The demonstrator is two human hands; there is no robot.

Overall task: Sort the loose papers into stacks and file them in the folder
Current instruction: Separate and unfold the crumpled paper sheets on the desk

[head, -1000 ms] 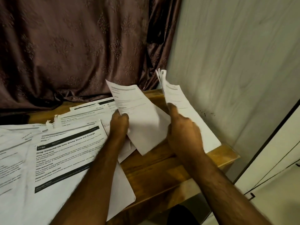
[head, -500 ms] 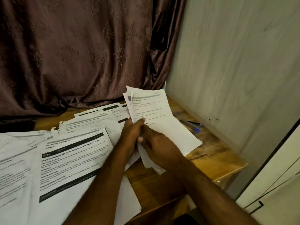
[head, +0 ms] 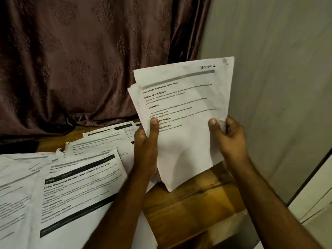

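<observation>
White printed sheets, a small stack of papers (head: 181,112), held up above the wooden table (head: 188,209), tilted a bit, top edge leaning right toward the wall (head: 278,87). Top sheet reads "SECTION 1" in its upper right corner, with headings "INITIAL SCENE SETUP" and "TASK GOAL" below. At least one more sheet peeks out behind its left edge.

Left hand (head: 146,146) grips the stack's left edge, thumb pressed on the front of the top sheet, fingers curled behind. Right hand (head: 229,139) grips the stack's right edge the same way, thumb on the front, fingers wrapped round the back. Both forearms reach up from the bottom of the view. Lower corner of the stack hangs just above the table, apart from it.

Loose papers (head: 100,146) lie spread over the table left of the held stack, overlapping each other, some with torn corners. Nearest and largest one, a sheet with black bars (head: 77,191), is headed "Drop Essential Oil onto Aroma Stone and Arrange" and overhangs the table's near edge. More sheets run off the left border, blurred, text not readable.

Bare wood of the table shows under and right of the held stack. Brown patterned curtain (head: 80,60) hangs behind the table, down to its far edge. Pale wall stands right of the table. No folder identifiable in view.
</observation>
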